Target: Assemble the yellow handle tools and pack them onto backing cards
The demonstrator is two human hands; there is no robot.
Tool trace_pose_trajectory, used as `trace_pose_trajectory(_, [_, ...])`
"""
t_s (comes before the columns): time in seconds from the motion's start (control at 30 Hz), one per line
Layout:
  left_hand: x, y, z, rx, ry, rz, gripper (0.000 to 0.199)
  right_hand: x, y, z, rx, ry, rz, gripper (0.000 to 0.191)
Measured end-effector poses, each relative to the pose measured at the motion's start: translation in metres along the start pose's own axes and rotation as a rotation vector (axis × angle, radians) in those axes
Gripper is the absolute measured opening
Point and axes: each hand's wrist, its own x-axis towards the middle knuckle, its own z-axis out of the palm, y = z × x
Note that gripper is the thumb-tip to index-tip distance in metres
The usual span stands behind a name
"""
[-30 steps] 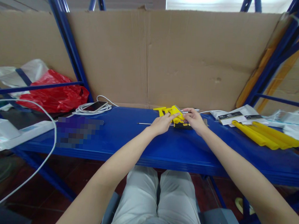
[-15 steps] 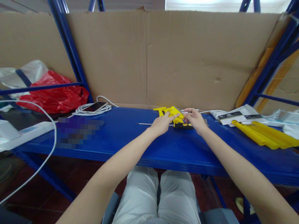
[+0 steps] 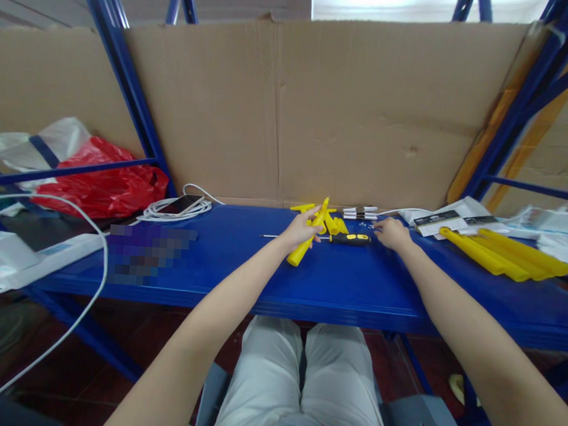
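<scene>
My left hand (image 3: 302, 231) is wrapped round a yellow plastic handle-shaped piece (image 3: 300, 252), tilted with its thick round end toward me. My right hand (image 3: 392, 234) rests low over the table to the right, fingers curled together and pointing down beside some tiny pale pieces (image 3: 367, 225). What its fingertips hold, if anything, is too small to make out. A black and yellow screwdriver (image 3: 351, 239) lies between the hands, its shaft pointing left under my left hand. More yellow plastic parts (image 3: 335, 226) lie just behind it.
Several white sticks with dark bands (image 3: 360, 213) lie at the cardboard wall (image 3: 368, 115). Yellow trough-shaped pieces (image 3: 509, 256) and white packets (image 3: 458, 219) are on the right. On the left are a coiled white cable (image 3: 170, 213), a phone (image 3: 182, 204), a power strip (image 3: 57, 255) and a red bag (image 3: 106, 178).
My left hand has lifted and turned the yellow piece upright-slanted toward me. My right hand has left it and moved right, down to the tiny pieces, uncovering the screwdriver handle and white sticks.
</scene>
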Motion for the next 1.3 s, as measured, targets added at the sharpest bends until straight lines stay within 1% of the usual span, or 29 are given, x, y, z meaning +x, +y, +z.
trace_pose_trajectory(0.1, [-0.004,0.005,0.0,-0.063,-0.019,-0.04,0.07,-0.005,-0.001,-0.005,-0.061,-0.008,0.021,0.037])
trace_pose_trajectory(0.2, [-0.003,0.005,0.0,-0.08,-0.038,-0.047,0.07,-0.005,0.001,-0.004,-0.088,-0.014,0.01,0.039])
trace_pose_trajectory(0.33, [-0.001,0.002,0.001,-0.077,-0.063,-0.043,0.071,-0.001,0.003,0.002,-0.118,0.015,-0.028,0.033])
trace_pose_trajectory(0.47, [-0.002,0.002,0.002,-0.068,-0.068,-0.039,0.071,-0.001,0.0,0.004,-0.162,0.061,-0.053,0.028])
trace_pose_trajectory(0.67, [-0.003,0.003,0.002,-0.078,-0.066,-0.046,0.071,-0.005,-0.007,-0.001,-0.16,0.003,-0.04,0.029])
trace_pose_trajectory(0.93, [-0.003,0.001,0.002,-0.086,-0.058,-0.03,0.07,-0.004,-0.011,0.003,-0.217,0.022,-0.114,0.031])
trace_pose_trajectory(1.0, [-0.003,0.0,0.002,-0.086,-0.068,-0.016,0.069,0.003,-0.016,0.0,-0.163,0.05,-0.114,0.029])
trace_pose_trajectory(1.07, [-0.003,-0.001,0.002,-0.08,-0.085,-0.013,0.069,0.013,-0.025,-0.008,-0.041,0.1,-0.129,0.027])
trace_pose_trajectory(1.17, [-0.002,-0.001,0.001,-0.063,-0.089,-0.021,0.069,0.029,-0.043,-0.023,0.206,0.207,-0.217,0.02])
trace_pose_trajectory(1.2, [-0.002,-0.001,0.001,-0.058,-0.083,-0.025,0.069,0.032,-0.05,-0.027,0.289,0.251,-0.269,0.018])
trace_pose_trajectory(1.23, [-0.002,-0.001,0.0,-0.055,-0.078,-0.029,0.069,0.033,-0.058,-0.03,0.374,0.299,-0.31,0.015])
trace_pose_trajectory(1.3, [-0.002,0.0,-0.001,-0.058,-0.074,-0.038,0.069,0.031,-0.07,-0.033,0.507,0.347,-0.383,0.011])
